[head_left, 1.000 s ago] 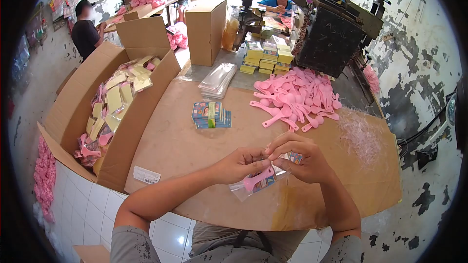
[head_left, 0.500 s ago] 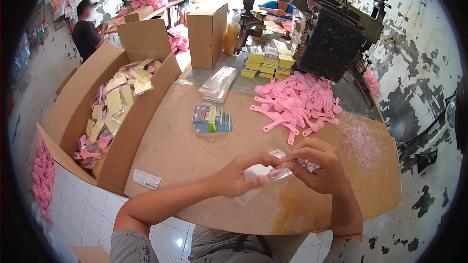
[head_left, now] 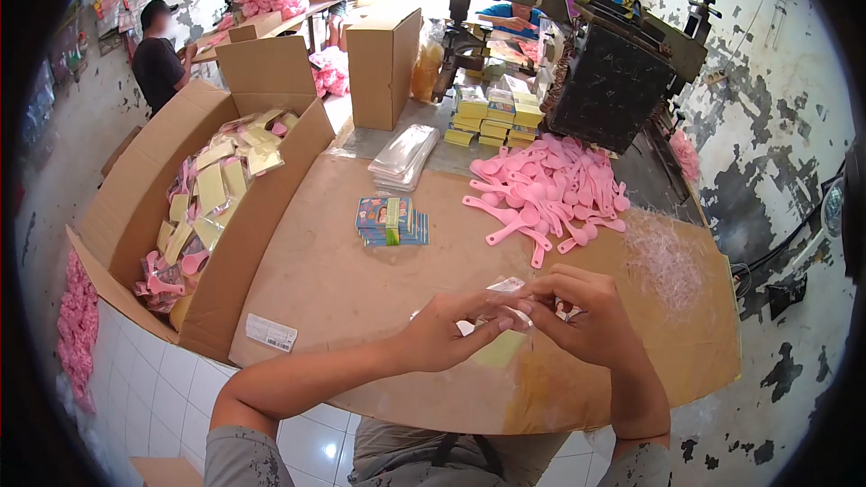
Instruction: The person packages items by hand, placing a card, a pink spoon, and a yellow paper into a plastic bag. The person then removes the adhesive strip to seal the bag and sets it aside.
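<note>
Over the front of the cardboard-topped table, both hands meet at a small clear plastic bag. My left hand pinches the bag's left side between thumb and fingers. Closed on the opposite side is my right hand, its fingertips close to the left ones. The fingers hide most of the bag, so I cannot make out all that is inside. A pale yellow patch shows just below the hands. Ahead of them lie a heap of pink plastic scoops and a banded stack of blue printed cards.
An open carton of packed bags stands at left. Clear bags and card stacks lie farther back, near a black machine. Plastic shreds lie at right. Other people work at the back.
Both hands have turned the bag and drawn slightly closer together. The white sheet and printed card seen by the fingers before are now mostly hidden, and a pale yellow patch shows below.
</note>
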Demonstrator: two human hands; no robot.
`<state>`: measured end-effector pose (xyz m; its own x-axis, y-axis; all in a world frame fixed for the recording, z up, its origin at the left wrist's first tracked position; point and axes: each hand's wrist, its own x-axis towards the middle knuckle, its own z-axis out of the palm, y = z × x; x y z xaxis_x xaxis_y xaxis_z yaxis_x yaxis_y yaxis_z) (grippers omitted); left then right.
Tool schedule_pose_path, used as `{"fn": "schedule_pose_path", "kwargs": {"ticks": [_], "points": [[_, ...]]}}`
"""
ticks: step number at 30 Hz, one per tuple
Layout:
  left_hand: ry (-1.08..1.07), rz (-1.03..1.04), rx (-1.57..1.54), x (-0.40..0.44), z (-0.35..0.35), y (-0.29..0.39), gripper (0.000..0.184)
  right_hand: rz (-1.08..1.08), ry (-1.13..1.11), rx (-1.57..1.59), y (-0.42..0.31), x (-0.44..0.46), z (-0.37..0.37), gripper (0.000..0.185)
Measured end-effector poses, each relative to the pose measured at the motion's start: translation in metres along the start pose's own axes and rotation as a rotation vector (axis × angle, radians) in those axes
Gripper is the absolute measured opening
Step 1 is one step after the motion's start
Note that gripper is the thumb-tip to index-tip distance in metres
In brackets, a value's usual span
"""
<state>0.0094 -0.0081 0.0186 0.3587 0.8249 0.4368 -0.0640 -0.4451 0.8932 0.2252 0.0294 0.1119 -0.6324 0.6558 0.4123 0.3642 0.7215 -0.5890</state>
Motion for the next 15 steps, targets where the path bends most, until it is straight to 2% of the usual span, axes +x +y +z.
{"fn": "schedule_pose_path", "kwargs": {"ticks": [4,7,10,13,15], "points": [[-0.016,-0.043,-0.11,0.002,-0.001,0.0,0.032,-0.003,0.037,0.017,0.005,-0.001,0.004,0.016],[0.002,-0.07,-0.042,-0.001,-0.002,-0.004,0.032,0.0,0.012,0.023,0.007,-0.001,0.005,0.017],[0.011,-0.052,-0.154,0.0,0.002,-0.012,0.034,-0.034,0.076,0.001,0.011,-0.002,0.009,0.016],[0.039,-0.078,-0.121,0.0,0.001,-0.009,0.041,-0.178,0.25,-0.141,0.019,0.001,0.019,0.016],[0.058,-0.083,-0.064,-0.002,0.001,-0.01,0.045,-0.302,0.259,-0.333,0.015,0.002,0.02,0.017]]}}
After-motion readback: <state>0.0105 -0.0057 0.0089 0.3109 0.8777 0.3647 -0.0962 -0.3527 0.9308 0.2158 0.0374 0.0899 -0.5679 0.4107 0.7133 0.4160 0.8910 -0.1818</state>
